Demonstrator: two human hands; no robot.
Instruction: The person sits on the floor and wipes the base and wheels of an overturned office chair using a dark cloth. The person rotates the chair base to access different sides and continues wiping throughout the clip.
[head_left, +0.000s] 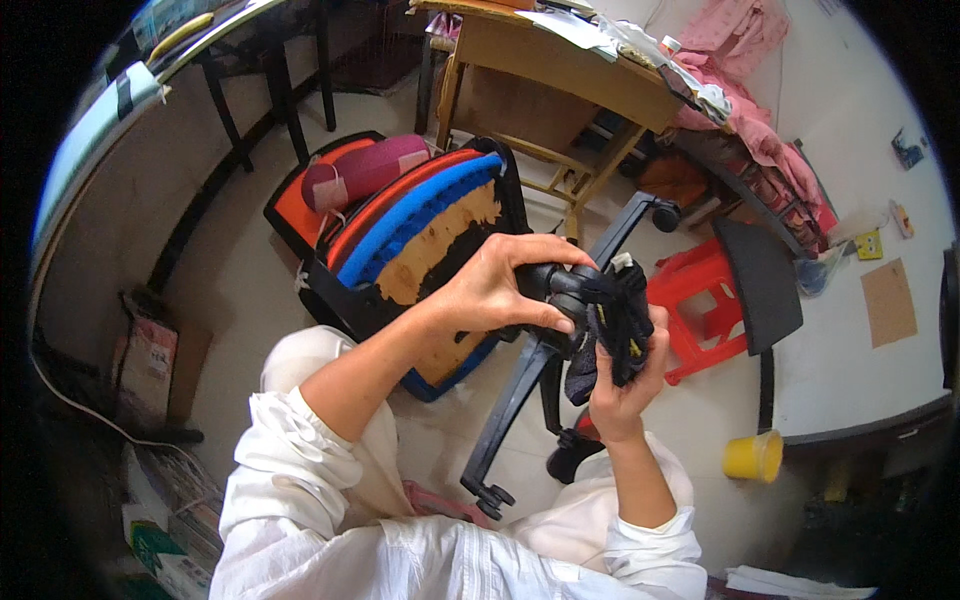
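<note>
A swivel office chair lies tipped on the floor before me. Its plywood seat underside (442, 262), with a blue rim, faces me, and its black five-star base (514, 412) points my way. My left hand (487, 281) curves its thumb and fingers around the base's central hub (570, 281). In my right hand (634, 382) is a bunched dark cloth (619, 322), held against the hub's outer end. The cloth hides part of the hub. One caster (491, 501) shows near my knees, another caster (666, 216) at the far end of a leg.
A maroon bolster (367, 172) rests on the chair's orange backrest (292, 210). Right of the base are a red plastic stool (705, 315) and a dark panel (765, 289) against it. A yellow bin (752, 456) stands by the wall. Beyond is a wooden desk (555, 67).
</note>
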